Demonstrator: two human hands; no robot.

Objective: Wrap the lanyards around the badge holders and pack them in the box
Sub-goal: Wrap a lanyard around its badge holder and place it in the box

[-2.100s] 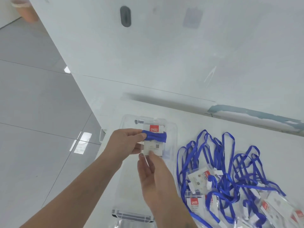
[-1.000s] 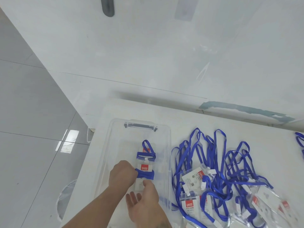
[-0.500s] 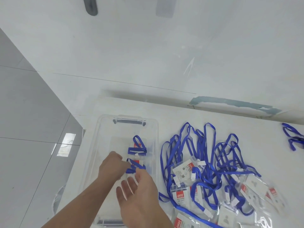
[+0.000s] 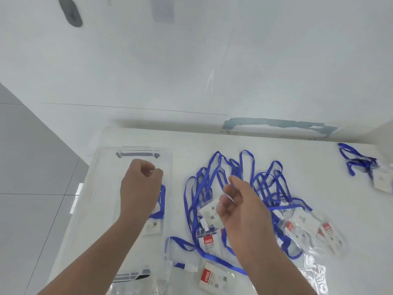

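Observation:
A clear plastic box (image 4: pixel 95 188) with grey handles lies at the table's left end. Wrapped badge holders (image 4: pixel 154 225) with blue lanyard round them lie inside it, mostly hidden by my left hand (image 4: pixel 139 188). That hand hovers over the box with its fingers curled in and nothing in it. To the right lies a tangled pile of blue lanyards (image 4: pixel 244 167) with clear badge holders carrying red-and-white cards. My right hand (image 4: pixel 242 209) hangs over this pile, fingers loosely curled just above one badge holder (image 4: pixel 209 212); no grip shows.
One more lanyard with its badge holder (image 4: pixel 359 165) lies apart at the far right. Crumpled clear bags (image 4: pixel 314 271) sit at the front right. The white wall runs behind the table, and grey floor (image 4: pixel 32 188) drops away left of the box.
The wrapped badge holder went down into the box and both hands let go of it. My left hand rose above the box; my right hand moved right over the pile.

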